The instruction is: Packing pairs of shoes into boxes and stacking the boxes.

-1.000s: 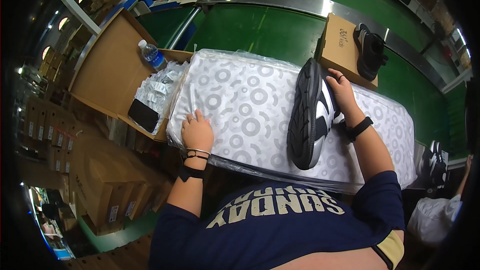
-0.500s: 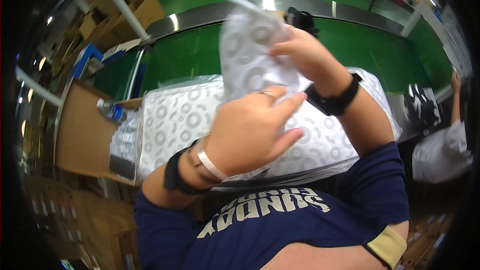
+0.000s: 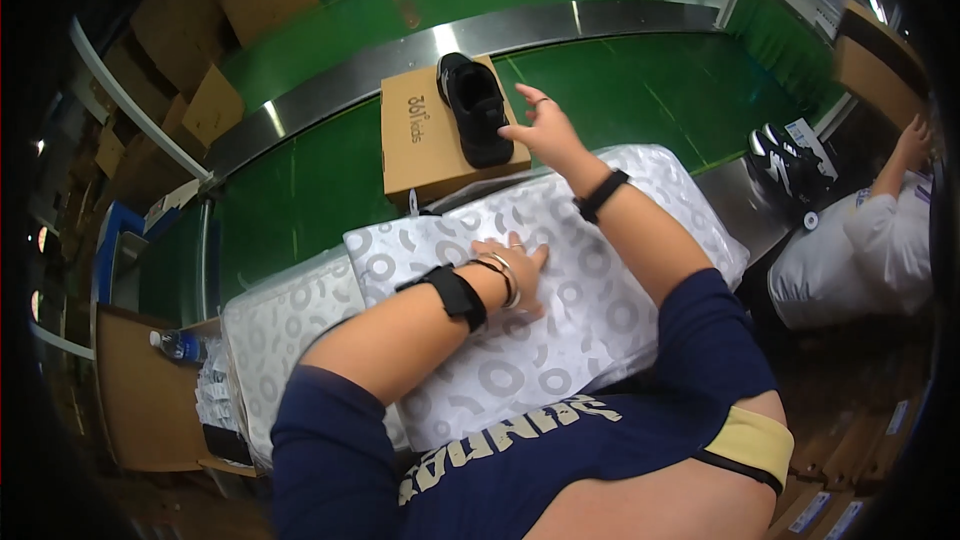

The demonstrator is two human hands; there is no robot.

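Note:
My left hand (image 3: 515,275) lies with spread fingers on a loose sheet of white wrapping paper (image 3: 470,370) printed with grey rings and curved dashes. Below that sheet is a stack of the same paper (image 3: 290,325) with plastic around it. My right hand (image 3: 552,135) is open beyond the stack, its thumb at the edge of a black shoe (image 3: 475,110); whether they touch I cannot tell. The shoe sits on a brown shoebox (image 3: 410,155) with dark print. A small dark item with a pale tag (image 3: 413,202) shows partly at the box's near edge.
Behind the stack runs a green conveyor belt (image 3: 330,175) with a metal rail (image 3: 350,75). At left, a cardboard box (image 3: 150,400) holds a bottle (image 3: 178,345). At right are black-and-white shoes (image 3: 785,165) and a co-worker's arm and pale clothing (image 3: 850,255).
The paper my hands held up now lies on the stack. My right hand has let go of it and opened beside the shoe. The view has shifted, showing the shoe and box fully.

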